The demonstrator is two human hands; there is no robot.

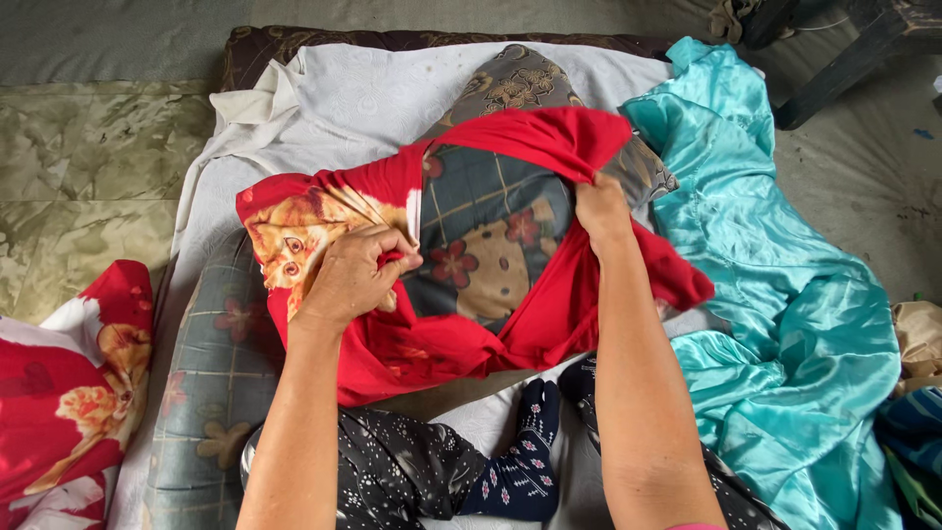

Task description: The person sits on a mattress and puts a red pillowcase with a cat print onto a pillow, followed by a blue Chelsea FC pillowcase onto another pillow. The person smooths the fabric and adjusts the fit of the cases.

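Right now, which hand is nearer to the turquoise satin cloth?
Right. The right hand grips the red pillowcase close beside the turquoise satin cloth; the left hand holds the pillowcase's far edge, with the pillow between it and the cloth.

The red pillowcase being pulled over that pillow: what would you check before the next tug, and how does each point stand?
1. Left hand grips the red pillowcase edge: ok.
2. Right hand grips the opposite edge: ok.
3. Opening stretched wide around the pillow: ok.
4. Pillow fully inside: not ok, its patterned middle shows.
5. Far corners seated in the case: cannot tell, hidden.
6. Turquoise cloth free of the opening: ok, it lies beside.
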